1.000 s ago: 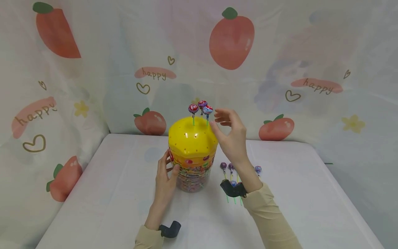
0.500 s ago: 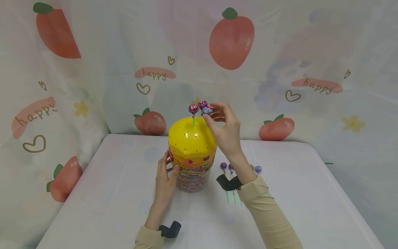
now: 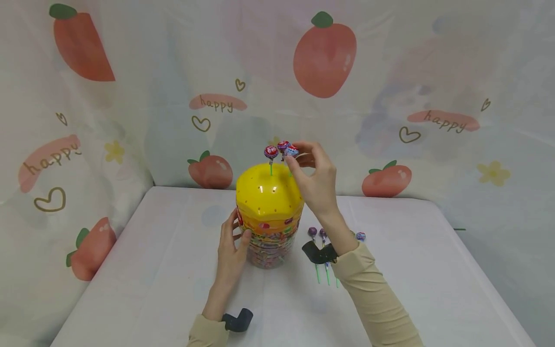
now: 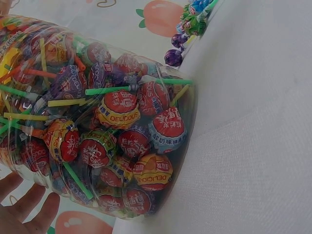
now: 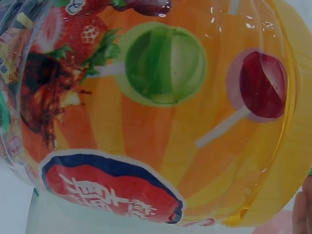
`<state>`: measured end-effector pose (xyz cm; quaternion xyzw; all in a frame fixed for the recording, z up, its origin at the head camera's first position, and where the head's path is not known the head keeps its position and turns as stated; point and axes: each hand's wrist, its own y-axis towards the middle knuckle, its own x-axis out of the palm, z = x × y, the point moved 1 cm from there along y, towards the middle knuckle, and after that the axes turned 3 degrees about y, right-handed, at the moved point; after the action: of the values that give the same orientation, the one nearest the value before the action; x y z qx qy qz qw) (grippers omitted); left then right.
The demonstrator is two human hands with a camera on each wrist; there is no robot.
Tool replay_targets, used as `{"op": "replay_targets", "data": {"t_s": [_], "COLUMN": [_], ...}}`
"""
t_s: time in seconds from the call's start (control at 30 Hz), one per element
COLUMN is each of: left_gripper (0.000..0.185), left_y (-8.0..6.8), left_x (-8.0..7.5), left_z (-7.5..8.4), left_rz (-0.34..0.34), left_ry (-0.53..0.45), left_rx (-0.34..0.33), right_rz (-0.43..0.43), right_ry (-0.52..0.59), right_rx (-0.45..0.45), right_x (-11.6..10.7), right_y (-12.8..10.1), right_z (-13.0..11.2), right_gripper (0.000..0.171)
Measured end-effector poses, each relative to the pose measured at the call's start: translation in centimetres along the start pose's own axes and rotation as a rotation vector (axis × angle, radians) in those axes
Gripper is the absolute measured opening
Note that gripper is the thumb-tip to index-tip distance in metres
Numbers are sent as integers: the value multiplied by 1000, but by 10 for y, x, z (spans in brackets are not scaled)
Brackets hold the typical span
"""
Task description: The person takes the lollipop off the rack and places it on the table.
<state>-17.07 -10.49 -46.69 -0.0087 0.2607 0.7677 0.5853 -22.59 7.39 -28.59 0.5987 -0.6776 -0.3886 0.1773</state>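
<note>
Pinching a wrapped lollipop [image 3: 292, 151] at frame centre, right hand [image 3: 315, 185] fingertips closed on its head above the yellow lid [image 3: 269, 189], stick aligned with a hole. Bracing the clear jar [image 3: 268, 241] below, left hand [image 3: 231, 253] with fingers spread, steadying it. Lying lower right on the table [image 3: 151, 270], spare lollipops [image 3: 318, 234] within reach.

Right hand [image 3: 318, 185]: a second ago held apart from the yellow domed plastic lid [image 3: 269, 195], fingers spread just beside the blue-and-red wrapped lollipop on a green stick [image 3: 292, 151]; half a second ago closed in on that lollipop; now thumb and forefinger pinch it just below the head.

Blue-and-red wrapped lollipop: previously upright with its stick plainly showing above the lid; now the head sits slightly higher and nearer the two neighbouring lollipops, the stick mostly hidden by the thumb.

Right forearm in beige sleeve [image 3: 373, 299]: shifted slightly left and forward, so more of the loose purple-wrapped lollipops [image 3: 318, 233] on the white desk [image 3: 412, 270] show to its left.
</note>
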Motion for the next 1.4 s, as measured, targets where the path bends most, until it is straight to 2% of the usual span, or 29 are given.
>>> {"op": "replay_targets", "data": {"t_s": [0.27,0.63,0.97,1.27,1.4], "left_gripper": [62,62,63,63,63], "left_y": [0,0,1,0,0], "left_x": [0,-1,-1,-1,-1], "left_z": [0,1,1,1,1], "left_rz": [-3,-4,-8,-13,-17], "left_ry": [-9,-9,-7,-9,-19], "left_rx": [-3,2,-3,-16,-18], "right_rz": [35,72,71,83,92], "right_ry": [32,89,65,26,15], "right_rx": [-22,-22,47,47,75], "right_x": [-4,-20,-37,-48,-54], "right_y": [2,-5,-29,-55,-67], "right_z": [-3,-6,-6,-4,0], "right_gripper": [31,31,28,28,28]}}
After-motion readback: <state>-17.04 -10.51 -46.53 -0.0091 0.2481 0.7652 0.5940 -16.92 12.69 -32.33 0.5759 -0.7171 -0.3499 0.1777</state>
